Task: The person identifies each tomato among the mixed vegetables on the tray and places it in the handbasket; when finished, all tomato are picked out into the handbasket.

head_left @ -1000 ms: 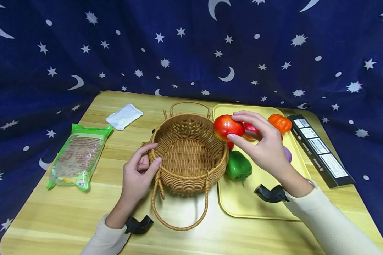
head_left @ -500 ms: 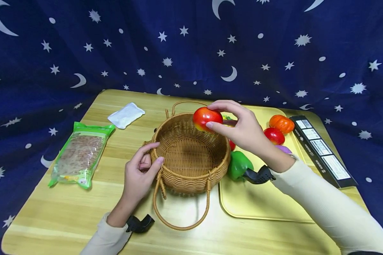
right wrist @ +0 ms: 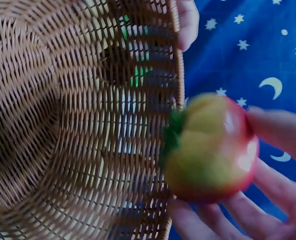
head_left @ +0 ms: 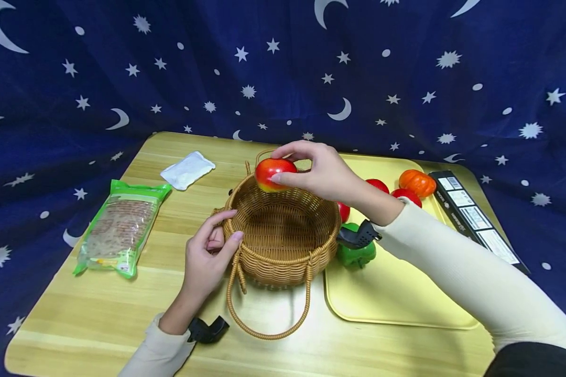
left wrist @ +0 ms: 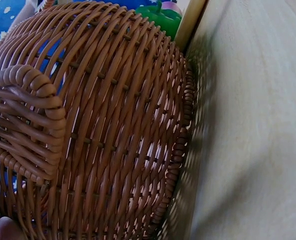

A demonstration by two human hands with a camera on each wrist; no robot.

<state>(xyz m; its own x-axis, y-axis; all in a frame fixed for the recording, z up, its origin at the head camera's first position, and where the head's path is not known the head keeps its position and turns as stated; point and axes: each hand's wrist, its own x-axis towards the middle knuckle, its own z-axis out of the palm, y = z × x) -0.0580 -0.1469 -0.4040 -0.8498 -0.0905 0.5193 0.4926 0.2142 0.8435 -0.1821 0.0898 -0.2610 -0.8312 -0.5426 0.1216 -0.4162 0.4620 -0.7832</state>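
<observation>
A round wicker basket (head_left: 283,230) with two looped handles stands mid-table, nothing inside it in the head view. My left hand (head_left: 210,251) grips its left rim between thumb and fingers. Over the basket's far left part, my right hand (head_left: 316,170) pinches a glossy red-and-yellow fruit (head_left: 273,174) between thumb and fingers. In the right wrist view the fruit (right wrist: 208,150) shows a yellow-green face and a green leafy end turned toward the basket wall (right wrist: 113,125). The left wrist view is filled mostly by the basket's woven outer side (left wrist: 118,115).
A yellow tray (head_left: 405,293) on the right bears a green bell pepper (head_left: 356,254), an orange pumpkin (head_left: 417,182) and several red items (head_left: 407,197). Beyond it lies a long black box (head_left: 474,214). On the left are a green-edged food packet (head_left: 122,228) and a white packet (head_left: 187,170).
My right hand has carried the fruit leftward from above the tray's edge to over the far left part of the basket. The left hand keeps its grip on the rim.
</observation>
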